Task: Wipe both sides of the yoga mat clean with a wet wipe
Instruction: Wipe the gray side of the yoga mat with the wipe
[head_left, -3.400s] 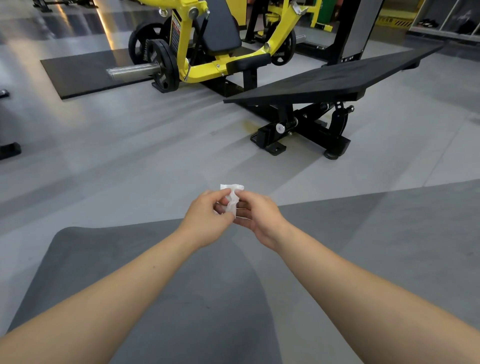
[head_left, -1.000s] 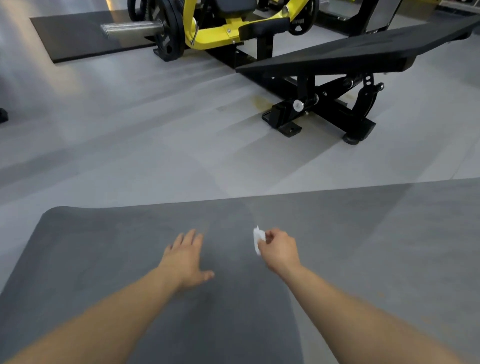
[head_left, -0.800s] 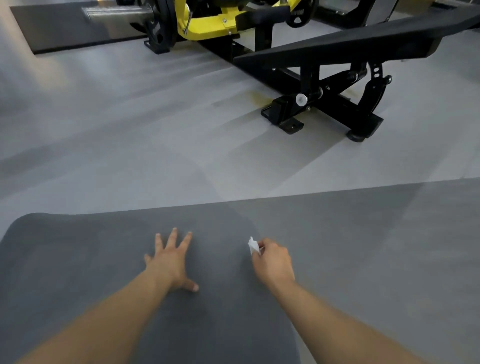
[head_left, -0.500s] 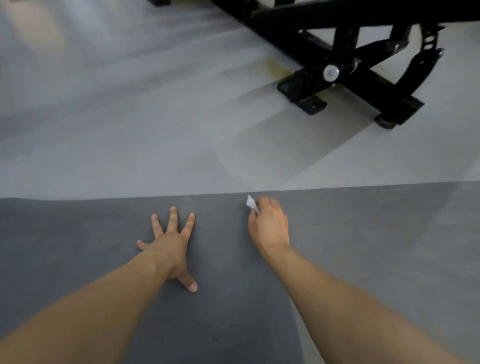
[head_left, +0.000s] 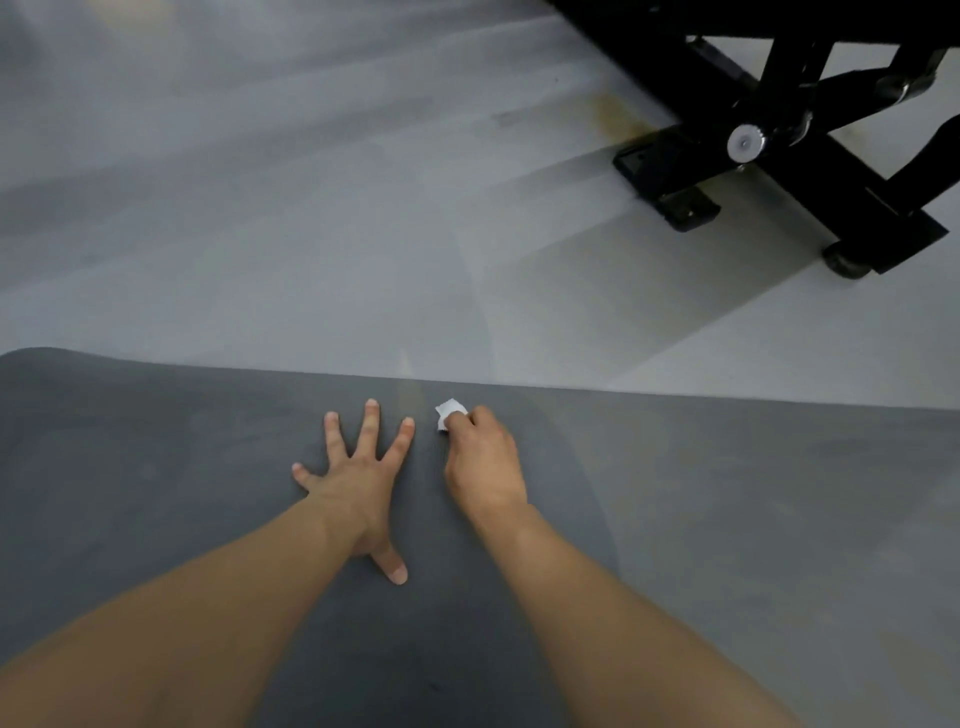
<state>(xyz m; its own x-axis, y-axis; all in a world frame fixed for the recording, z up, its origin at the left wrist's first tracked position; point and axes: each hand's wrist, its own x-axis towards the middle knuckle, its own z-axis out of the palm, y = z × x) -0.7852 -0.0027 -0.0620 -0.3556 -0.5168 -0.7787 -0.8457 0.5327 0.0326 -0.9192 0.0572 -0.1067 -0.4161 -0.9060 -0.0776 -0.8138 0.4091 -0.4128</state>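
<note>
Floor (head_left: 270, 218): pale grey, smooth, filled the upper half of the frame, crossed by soft diagonal bands of shadow. A yellowish-brown stain sat on it in the upper right, just left of the bench base.

Yoga mat (head_left: 753, 519): dark grey, lay flat on the floor and covered the whole lower half of the frame. Its far edge ran nearly level across the middle; its rounded corner showed at the left edge. Both forearms entered from the bottom corners and lay over it.

Black weight-bench frame (head_left: 779, 130): upper right of the frame, metal struts and a foot plate resting on the floor, one round silver knob on the upright, a small wheel at the lower right end. Well apart from the mat.

Left hand (head_left: 358, 483): centre of the frame, palm down and flat on the mat, four fingers straight and splayed toward the far edge, thumb stretched back toward the bottom of the frame. Grip fully spread; it held nothing and only pressed on the mat.

Right hand (head_left: 483, 457): just to the right of the left hand, not touching it, knuckles up, fingers curled. Grip closed around the wet wipe, pinched at the fingertips.

Wet wipe (head_left: 448, 413): small, white, crumpled, poking out beyond the right fingertips, near the mat's far edge. Contact between wipe and mat could not be determined.
</note>
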